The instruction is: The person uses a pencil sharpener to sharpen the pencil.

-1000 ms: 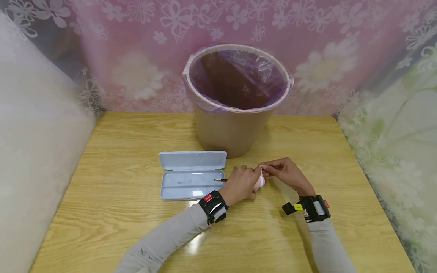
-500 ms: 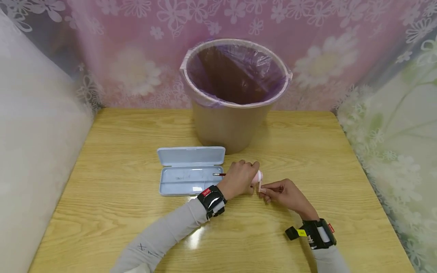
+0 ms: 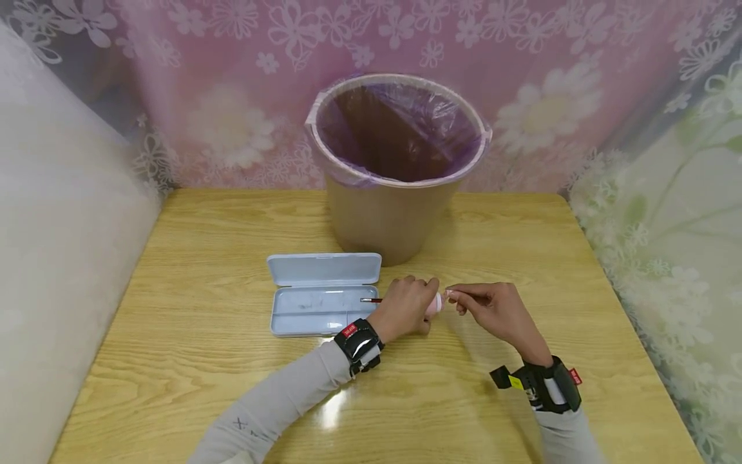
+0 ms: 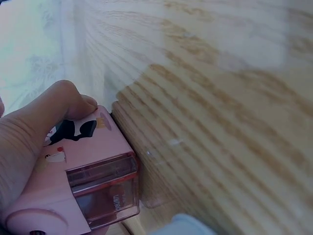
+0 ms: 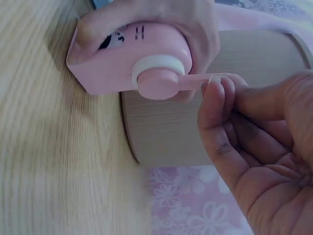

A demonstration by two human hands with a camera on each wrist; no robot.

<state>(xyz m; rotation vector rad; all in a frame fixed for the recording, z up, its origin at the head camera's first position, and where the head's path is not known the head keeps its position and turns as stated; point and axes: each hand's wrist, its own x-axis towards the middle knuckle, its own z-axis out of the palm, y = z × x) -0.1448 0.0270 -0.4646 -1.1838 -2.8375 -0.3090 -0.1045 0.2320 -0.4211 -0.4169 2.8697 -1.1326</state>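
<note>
A pink crank pencil sharpener (image 5: 107, 73) stands on the wooden table. My left hand (image 3: 400, 308) grips its body; the left wrist view shows a thumb on the printed top and a clear shavings drawer (image 4: 110, 196). In the head view, a dark red pencil (image 3: 373, 300) with a metal end sticks out leftward from under that hand. Thumb and fingers of my right hand (image 5: 264, 137) pinch the end of the pink crank handle (image 5: 193, 82), which points away from the table in the right wrist view. Most of the sharpener is hidden by my left hand in the head view.
An open light blue pencil case (image 3: 313, 322) lies left of the sharpener, its lid (image 3: 324, 269) raised at the back. Behind stands a tall beige bin (image 3: 382, 219) with a purple liner. Flowered curtains (image 3: 232, 84) surround the table (image 3: 203, 245).
My right hand has carried the crank round, down toward the near side and then back up. The left hand keeps its grip, and the sharpener stays about where it was.
</note>
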